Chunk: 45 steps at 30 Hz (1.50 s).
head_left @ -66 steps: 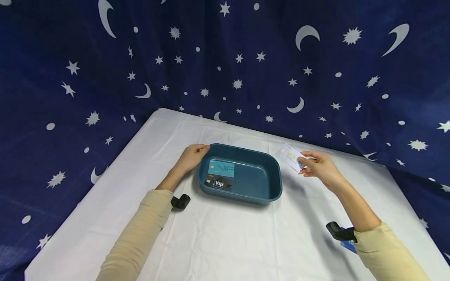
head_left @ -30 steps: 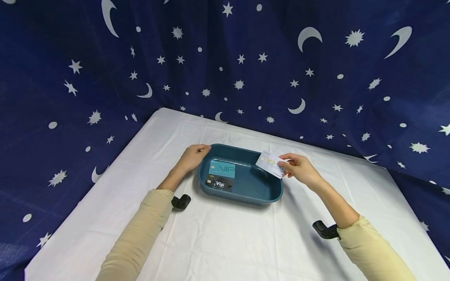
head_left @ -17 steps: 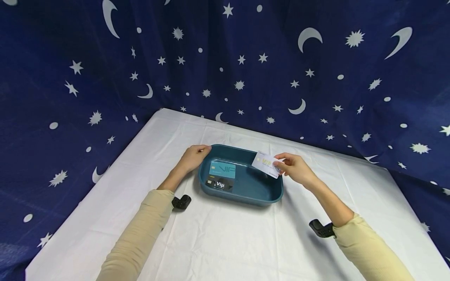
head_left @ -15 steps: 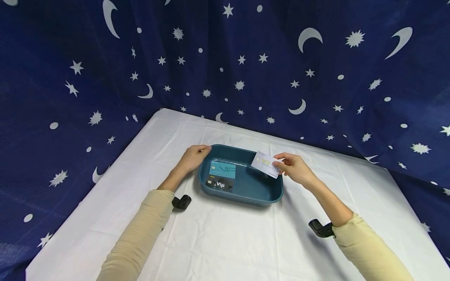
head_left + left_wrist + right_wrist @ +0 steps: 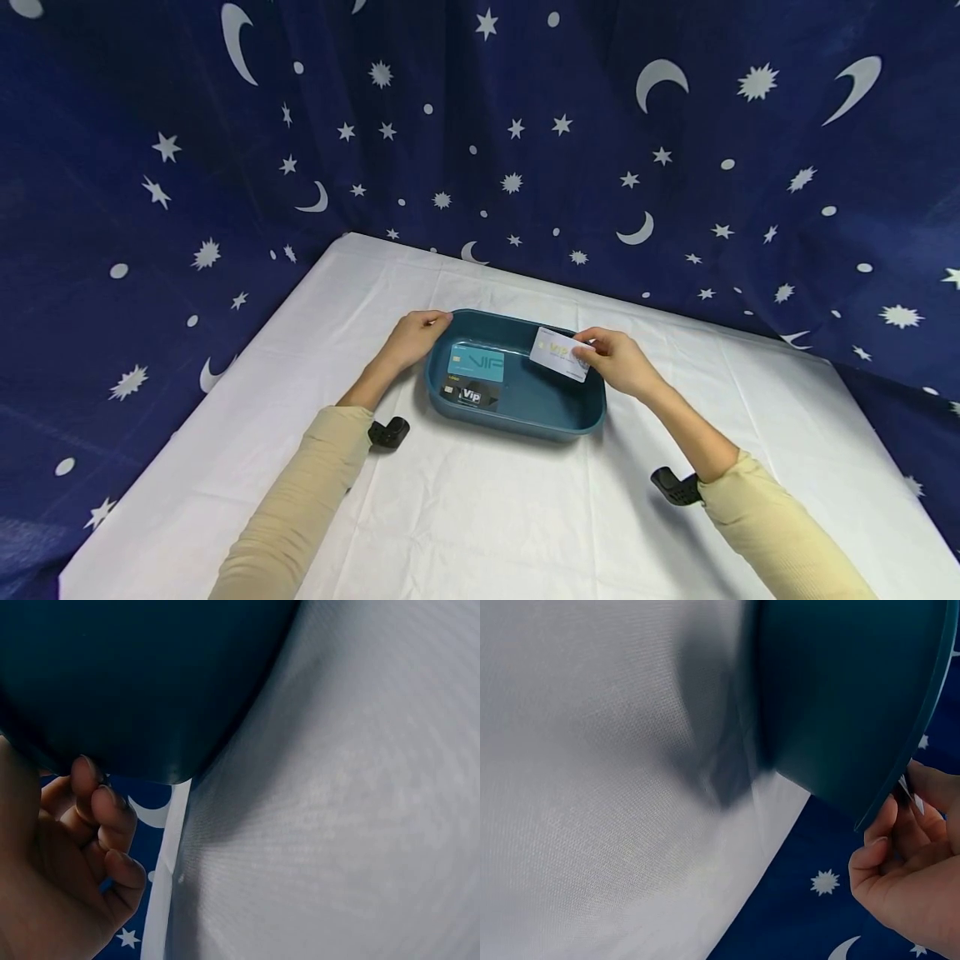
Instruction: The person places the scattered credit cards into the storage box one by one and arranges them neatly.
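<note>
A dark teal rectangular basin [image 5: 517, 421] stands on the white cloth. My left hand [image 5: 412, 337] pinches its rim at the far left corner; in the left wrist view curled fingertips [image 5: 88, 774] meet the basin wall. Between thumb and fingers my right hand [image 5: 618, 360] holds a white card [image 5: 555, 350] with gold "VIP" lettering, over the basin's right half. The right wrist view has that hand [image 5: 915, 855] at the rim, the card mostly hidden. Inside the basin at left lie a light blue VIP card [image 5: 476, 364] and, nearer me, a black Vip card [image 5: 470, 393].
A white cloth [image 5: 480, 508] covers the table. Behind and at the sides hangs a dark blue curtain [image 5: 450, 108] with moons and stars. Black wrist cameras [image 5: 388, 433] sit on both forearms, below the beige sleeves.
My right hand has carried the white card leftward from beside the basin to over its right half. My left hand stays at the rim. The two cards inside keep their places.
</note>
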### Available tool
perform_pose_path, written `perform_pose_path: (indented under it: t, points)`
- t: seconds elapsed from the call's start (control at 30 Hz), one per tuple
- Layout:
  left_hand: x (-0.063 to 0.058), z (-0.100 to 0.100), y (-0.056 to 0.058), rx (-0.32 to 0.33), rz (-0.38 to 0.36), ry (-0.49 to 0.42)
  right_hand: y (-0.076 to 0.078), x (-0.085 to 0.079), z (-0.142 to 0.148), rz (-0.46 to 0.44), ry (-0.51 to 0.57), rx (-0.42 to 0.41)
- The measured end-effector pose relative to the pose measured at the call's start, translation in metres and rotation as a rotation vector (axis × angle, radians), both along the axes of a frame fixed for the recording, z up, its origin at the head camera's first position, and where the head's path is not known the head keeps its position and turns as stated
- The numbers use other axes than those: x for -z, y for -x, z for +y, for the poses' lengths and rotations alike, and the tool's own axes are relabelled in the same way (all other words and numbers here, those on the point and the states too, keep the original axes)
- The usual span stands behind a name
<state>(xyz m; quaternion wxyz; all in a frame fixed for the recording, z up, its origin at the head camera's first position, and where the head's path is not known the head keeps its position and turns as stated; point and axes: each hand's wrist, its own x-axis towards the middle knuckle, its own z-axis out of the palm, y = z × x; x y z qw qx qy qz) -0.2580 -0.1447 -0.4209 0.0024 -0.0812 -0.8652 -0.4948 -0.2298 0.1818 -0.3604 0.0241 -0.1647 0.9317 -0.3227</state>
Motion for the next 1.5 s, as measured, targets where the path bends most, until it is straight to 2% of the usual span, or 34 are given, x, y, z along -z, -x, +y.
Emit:
perform_pose_path:
  t: [0.37, 0.6, 0.8, 0.97, 1.07, 1.33, 1.5]
  points:
    - [0.001, -0.001, 0.002, 0.000, 0.003, -0.007, -0.001, 0.003, -0.007, 0.060, -0.081, -0.044]
    - [0.001, 0.001, 0.001, -0.007, 0.019, -0.002, 0.001, 0.005, -0.013, 0.043, -0.139, -0.176]
    - [0.002, 0.000, 0.002, -0.009, 0.021, -0.003, 0.005, 0.003, -0.015, 0.031, -0.194, -0.223]
    - [0.002, 0.000, 0.002, 0.000, 0.019, -0.001, 0.006, 0.002, -0.016, -0.014, -0.233, -0.234]
    - [0.002, 0.000, 0.002, -0.002, 0.010, -0.002, 0.007, 0.002, -0.017, -0.017, -0.256, -0.233]
    - [0.003, 0.001, 0.003, 0.000, 0.007, -0.001, 0.010, 0.006, -0.024, 0.007, -0.341, -0.164]
    - [0.003, 0.000, 0.003, 0.004, 0.014, -0.002, 0.007, 0.005, -0.027, -0.010, -0.410, -0.169]
